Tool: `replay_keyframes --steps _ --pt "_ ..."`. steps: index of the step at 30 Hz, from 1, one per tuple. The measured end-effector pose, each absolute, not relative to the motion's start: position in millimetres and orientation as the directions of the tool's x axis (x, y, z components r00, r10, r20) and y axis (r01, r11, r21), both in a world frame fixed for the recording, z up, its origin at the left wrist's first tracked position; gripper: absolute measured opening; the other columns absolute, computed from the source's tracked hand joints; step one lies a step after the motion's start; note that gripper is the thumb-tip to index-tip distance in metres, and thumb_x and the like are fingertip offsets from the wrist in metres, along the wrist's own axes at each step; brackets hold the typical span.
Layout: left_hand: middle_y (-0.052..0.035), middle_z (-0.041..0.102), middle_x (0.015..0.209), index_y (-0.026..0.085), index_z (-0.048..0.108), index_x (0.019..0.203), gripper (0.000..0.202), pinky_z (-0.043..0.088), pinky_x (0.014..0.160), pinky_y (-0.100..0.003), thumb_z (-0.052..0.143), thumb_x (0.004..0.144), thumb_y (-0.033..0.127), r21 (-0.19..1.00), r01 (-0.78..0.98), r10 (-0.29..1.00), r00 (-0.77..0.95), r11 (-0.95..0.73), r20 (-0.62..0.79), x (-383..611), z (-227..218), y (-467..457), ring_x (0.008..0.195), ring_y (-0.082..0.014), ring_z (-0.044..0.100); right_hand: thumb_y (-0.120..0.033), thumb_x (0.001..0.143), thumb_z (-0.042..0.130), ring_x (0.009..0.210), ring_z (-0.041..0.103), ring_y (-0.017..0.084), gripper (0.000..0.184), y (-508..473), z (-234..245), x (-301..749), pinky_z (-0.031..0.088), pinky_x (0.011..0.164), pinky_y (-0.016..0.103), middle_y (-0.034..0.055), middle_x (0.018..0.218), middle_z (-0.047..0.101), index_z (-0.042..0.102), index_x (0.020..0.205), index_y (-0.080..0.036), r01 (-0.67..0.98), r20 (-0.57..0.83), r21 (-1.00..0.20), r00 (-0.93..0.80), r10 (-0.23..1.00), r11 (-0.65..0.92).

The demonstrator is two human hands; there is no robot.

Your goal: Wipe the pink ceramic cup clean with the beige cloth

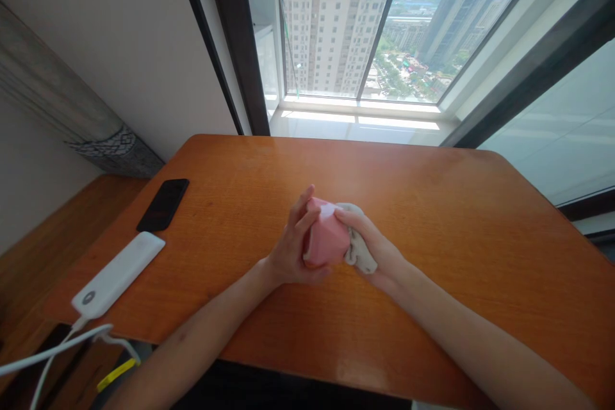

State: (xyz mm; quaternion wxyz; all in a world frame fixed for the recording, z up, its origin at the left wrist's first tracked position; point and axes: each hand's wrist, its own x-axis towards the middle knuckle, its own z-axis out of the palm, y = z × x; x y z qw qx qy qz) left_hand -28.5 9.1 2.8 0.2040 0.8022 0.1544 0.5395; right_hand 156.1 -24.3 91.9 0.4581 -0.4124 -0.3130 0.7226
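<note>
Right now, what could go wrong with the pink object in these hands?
The pink object is pinched between the left hand and the cloth in the right hand; its smooth facets might slip and drop onto the table. The left forearm could also snag the nearby cable.

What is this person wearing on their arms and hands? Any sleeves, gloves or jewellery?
No sleeves show: the left forearm and right forearm are bare as far as the frame reaches. The left hand and right hand are also bare, with no gloves. No watch, bracelet or ring is visible, though parts of the fingers are hidden.
</note>
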Motion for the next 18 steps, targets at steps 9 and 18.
replay_keyframes --steps 9,18 --pt "-0.0152 0.06 0.153 0.026 0.049 0.154 0.071 0.048 0.117 -0.054 0.06 0.097 0.066 0.853 -0.472 0.872 0.293 -0.225 0.392 -15 21 -5 0.136 -0.0359 0.062 -0.082 0.084 0.076 0.054 0.044 0.011 0.065 -31 72 160 0.036 0.051 0.025 -0.0031 0.061 0.055 0.061 0.07 -0.02 0.116 0.284 -0.932 -0.361 0.888 0.345" --pt "-0.0174 0.08 0.13 0.012 0.064 0.148 0.076 0.054 0.108 -0.044 0.062 0.094 0.065 0.763 -0.496 0.815 0.576 0.415 -0.069 -25 29 6 0.117 -0.0333 0.076 -0.02 0.104 0.06 0.062 0.06 0.015 0.02 -30 62 164 0.04 0.059 0.029 0.0025 0.075 0.071 0.066 0.086 -0.019 0.473 0.435 -0.215 -0.737 0.517 0.855"
